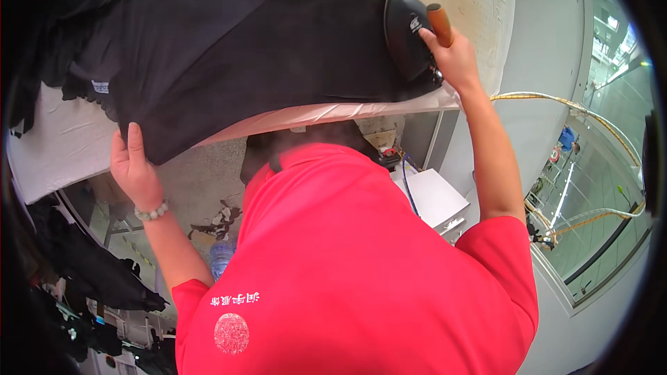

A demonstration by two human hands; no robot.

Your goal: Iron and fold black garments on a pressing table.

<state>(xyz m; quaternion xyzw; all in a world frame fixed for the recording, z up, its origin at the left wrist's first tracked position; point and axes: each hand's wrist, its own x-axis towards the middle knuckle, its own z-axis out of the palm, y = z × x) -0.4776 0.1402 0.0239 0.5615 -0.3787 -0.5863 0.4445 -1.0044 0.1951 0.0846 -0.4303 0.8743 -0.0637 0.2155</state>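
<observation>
A black garment (229, 55) lies spread over the pale padded ironing table (479, 7), one corner drooping over the near edge. My right hand (455, 62) is closed round the wooden handle of a black iron (401, 38), which rests at the garment's right end. On the left, my left hand (137, 175) reaches to the garment's edge, beside the drooping corner. Its visible fingers are stretched out and slightly apart, their tips touching the cloth. The thumb's position is unclear. Near these fingers a gathered part of the garment carries a small pale label (101, 87).
Yellow and white hoses (556, 99) run from the table's right side past a window (604, 187). A white box (434, 198) stands below the table on the right. Dark cloth (90, 257) hangs at lower left. A clear blue bottle (221, 257) is beside my body.
</observation>
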